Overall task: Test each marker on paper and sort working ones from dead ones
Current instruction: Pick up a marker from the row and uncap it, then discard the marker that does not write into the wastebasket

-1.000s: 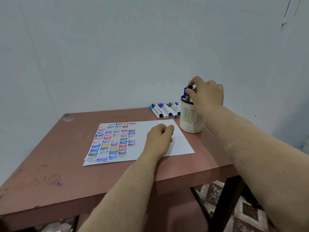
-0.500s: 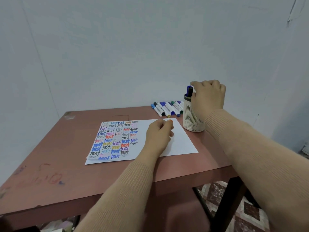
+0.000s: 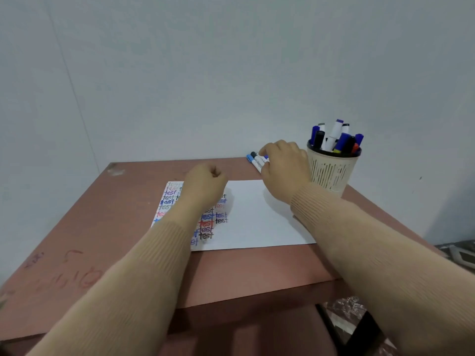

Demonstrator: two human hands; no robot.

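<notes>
A white sheet of paper (image 3: 257,214) lies on the table, its left part filled with rows of coloured "test" words. My left hand (image 3: 205,186) is over the written part in a loose fist, with nothing visible in it. A row of markers (image 3: 254,160) lies at the table's back edge, mostly hidden under my right hand (image 3: 282,168). That hand's fingers curl down onto the row and pinch a white marker with a blue cap (image 3: 262,159). To the right stands a beige slotted cup (image 3: 331,173) holding several upright markers (image 3: 334,137).
The reddish-brown table (image 3: 102,227) has scribble marks at its front left and a scuff at the back left corner. A plain pale wall rises directly behind it. Patterned floor tiles (image 3: 344,317) and a dark table leg show under the front right edge.
My right hand has left the top of the cup and come down to the left onto the row of lying markers. My left hand now covers the written part of the paper.
</notes>
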